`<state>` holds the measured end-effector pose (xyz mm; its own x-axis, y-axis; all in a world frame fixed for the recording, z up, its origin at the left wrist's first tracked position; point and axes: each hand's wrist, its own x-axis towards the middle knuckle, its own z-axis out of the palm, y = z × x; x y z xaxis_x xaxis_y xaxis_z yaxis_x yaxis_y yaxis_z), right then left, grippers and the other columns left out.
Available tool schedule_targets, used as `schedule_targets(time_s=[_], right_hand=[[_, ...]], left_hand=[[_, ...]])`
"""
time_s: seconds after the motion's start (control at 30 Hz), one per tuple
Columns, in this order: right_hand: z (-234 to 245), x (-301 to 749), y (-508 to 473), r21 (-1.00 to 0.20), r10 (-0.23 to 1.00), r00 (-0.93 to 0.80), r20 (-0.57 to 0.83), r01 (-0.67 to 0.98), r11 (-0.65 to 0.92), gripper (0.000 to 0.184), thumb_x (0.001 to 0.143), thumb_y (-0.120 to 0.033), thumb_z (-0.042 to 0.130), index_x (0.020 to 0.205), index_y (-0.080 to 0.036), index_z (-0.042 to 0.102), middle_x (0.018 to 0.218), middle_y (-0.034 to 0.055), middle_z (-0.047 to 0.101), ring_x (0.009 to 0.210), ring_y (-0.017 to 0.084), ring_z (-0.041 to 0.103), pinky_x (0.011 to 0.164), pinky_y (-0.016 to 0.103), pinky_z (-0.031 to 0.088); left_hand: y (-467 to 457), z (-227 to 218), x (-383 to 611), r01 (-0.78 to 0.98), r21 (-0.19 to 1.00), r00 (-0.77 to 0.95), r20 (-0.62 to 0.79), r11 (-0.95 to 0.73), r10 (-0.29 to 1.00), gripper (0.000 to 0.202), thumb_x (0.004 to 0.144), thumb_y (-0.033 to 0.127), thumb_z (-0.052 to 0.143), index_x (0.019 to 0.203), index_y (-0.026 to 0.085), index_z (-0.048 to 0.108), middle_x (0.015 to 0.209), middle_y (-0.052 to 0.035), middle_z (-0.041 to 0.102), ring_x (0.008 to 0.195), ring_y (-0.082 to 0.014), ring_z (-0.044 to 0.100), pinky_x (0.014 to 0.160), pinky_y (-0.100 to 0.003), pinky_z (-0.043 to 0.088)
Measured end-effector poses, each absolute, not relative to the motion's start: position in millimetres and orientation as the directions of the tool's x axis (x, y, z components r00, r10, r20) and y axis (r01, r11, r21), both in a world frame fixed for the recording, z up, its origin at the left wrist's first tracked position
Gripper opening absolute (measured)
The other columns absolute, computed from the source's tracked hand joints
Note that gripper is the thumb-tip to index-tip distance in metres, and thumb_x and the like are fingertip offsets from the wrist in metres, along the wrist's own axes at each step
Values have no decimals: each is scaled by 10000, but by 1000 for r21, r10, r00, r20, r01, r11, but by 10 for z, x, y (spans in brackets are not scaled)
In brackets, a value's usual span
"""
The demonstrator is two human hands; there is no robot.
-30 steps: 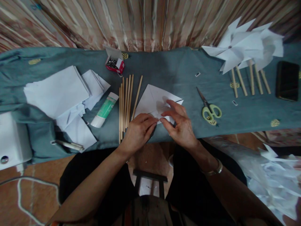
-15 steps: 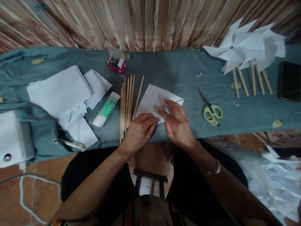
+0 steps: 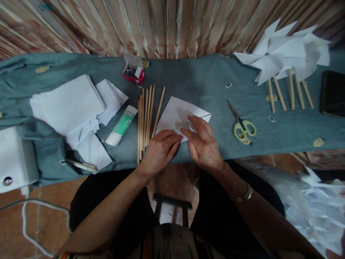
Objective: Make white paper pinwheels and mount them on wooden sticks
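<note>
A white square of paper [image 3: 175,111] with a crease and cut lines lies on the cloth in front of me. My left hand [image 3: 161,146] is closed, thumb and fingers pressed together on the paper's near edge. Over the paper's right part, my right hand [image 3: 203,144] has its thumb and fingers apart and holds nothing; whether the fingertips touch the sheet I cannot tell. Several wooden sticks [image 3: 147,115] lie side by side left of the paper. To the right rest scissors [image 3: 241,124] with green handles.
At left are stacked white paper [image 3: 67,102], a glue stick [image 3: 122,125], a pen [image 3: 81,165] and a white device [image 3: 16,158]. An opened red box [image 3: 133,73] of small metal pins stands behind. Paper pinwheels [image 3: 283,54] and a dark phone [image 3: 332,93] lie at right.
My right hand's fingers have shifted very slightly over the paper. The left hand stays at the near edge, and the view has moved a little.
</note>
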<state>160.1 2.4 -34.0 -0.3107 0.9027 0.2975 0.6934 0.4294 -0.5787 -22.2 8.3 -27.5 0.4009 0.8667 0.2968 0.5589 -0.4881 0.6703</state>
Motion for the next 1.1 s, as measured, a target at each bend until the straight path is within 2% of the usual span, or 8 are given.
schedule_targets(time_s=[0.2, 0.43, 0.63, 0.83, 1.0, 1.1], right_hand=[[-339, 1588, 28, -510, 884, -333, 328, 725, 463, 498, 903, -127, 408, 1338, -350, 506, 1500, 16, 407, 1408, 294, 352, 1115, 518, 364], [-362, 1542, 31, -528, 906, -333, 263, 736, 424, 499, 910, -124, 408, 1353, -335, 501, 1503, 22, 422, 1441, 297, 307, 1130, 558, 325], [-375, 1470, 30, -533, 887, -366, 281, 709, 461, 490, 924, -123, 396, 1378, -294, 469, 1472, 64, 470, 1451, 295, 299, 1104, 542, 362], [-392, 1453, 11, -491, 877, -377, 298, 727, 480, 495, 942, -124, 374, 1393, -313, 449, 1437, 67, 504, 1446, 267, 320, 1105, 534, 374], [-336, 1569, 22, -448, 865, -381, 327, 743, 497, 543, 925, -115, 368, 1439, -286, 396, 1497, 75, 433, 1476, 277, 245, 1120, 541, 340], [-286, 1704, 99, -460, 898, -310, 313, 777, 429, 573, 924, -153, 385, 1484, -264, 342, 1529, 85, 395, 1476, 291, 241, 1145, 554, 295]], left_hand=[[87, -278, -216, 568, 662, 403, 293, -488, 867, 189, 928, 169, 525, 986, 143, 703, 919, -76, 690, 850, -171, 649, 783, -320, 553], [88, -265, -214, 574, 642, 421, 301, -508, 856, 182, 935, 170, 513, 974, 143, 689, 908, -67, 675, 844, -166, 641, 783, -314, 550], [70, -256, -212, 605, 611, 443, 275, -510, 854, 179, 919, 243, 562, 1022, 142, 669, 980, -87, 635, 890, -191, 632, 787, -323, 554], [76, -247, -213, 617, 586, 470, 261, -526, 843, 165, 922, 199, 534, 1018, 151, 659, 973, -78, 628, 880, -184, 627, 783, -318, 553], [75, -253, -209, 627, 557, 474, 284, -545, 834, 167, 924, 193, 535, 1022, 136, 658, 980, -89, 638, 881, -187, 632, 787, -322, 556], [72, -256, -217, 624, 537, 491, 296, -568, 819, 168, 919, 202, 548, 1019, 125, 658, 995, -103, 647, 903, -201, 636, 804, -341, 559]])
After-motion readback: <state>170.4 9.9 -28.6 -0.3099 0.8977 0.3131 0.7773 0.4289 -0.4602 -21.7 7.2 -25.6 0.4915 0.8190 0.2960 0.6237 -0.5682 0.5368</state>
